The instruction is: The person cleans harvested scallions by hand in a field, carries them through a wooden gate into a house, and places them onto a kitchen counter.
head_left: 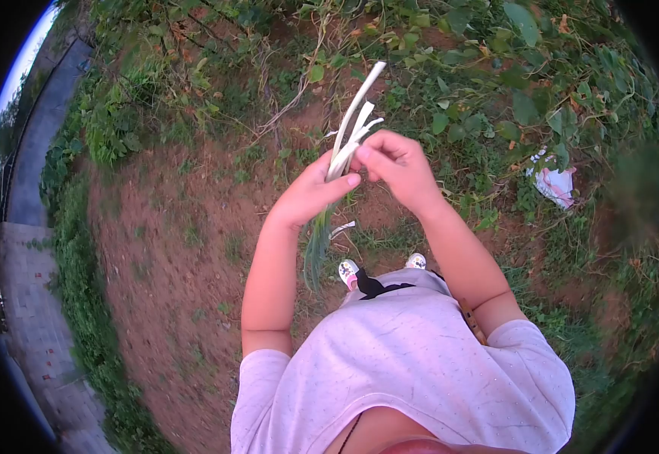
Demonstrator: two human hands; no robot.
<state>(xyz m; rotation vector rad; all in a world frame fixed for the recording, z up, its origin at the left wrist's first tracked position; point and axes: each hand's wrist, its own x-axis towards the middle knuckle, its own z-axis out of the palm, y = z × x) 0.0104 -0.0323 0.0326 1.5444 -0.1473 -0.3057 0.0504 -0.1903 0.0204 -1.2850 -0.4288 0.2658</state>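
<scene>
My left hand is closed round a small bunch of scallions. Their white ends point up and away from me, one longer than the others, and the green leaves hang below the hand toward my feet. At the white stalks, my right hand is closed in a pinch, thumb and forefinger on one of the shorter white strips. Whether that strip is a whole stalk or a loose outer layer, I cannot tell. A pale scrap shows just beyond my shoes.
Reddish bare soil spreads to the left, with leafy vines ahead and to the right. A white and pink plastic scrap lies among the plants. Along the far left run a green hedge and grey paving.
</scene>
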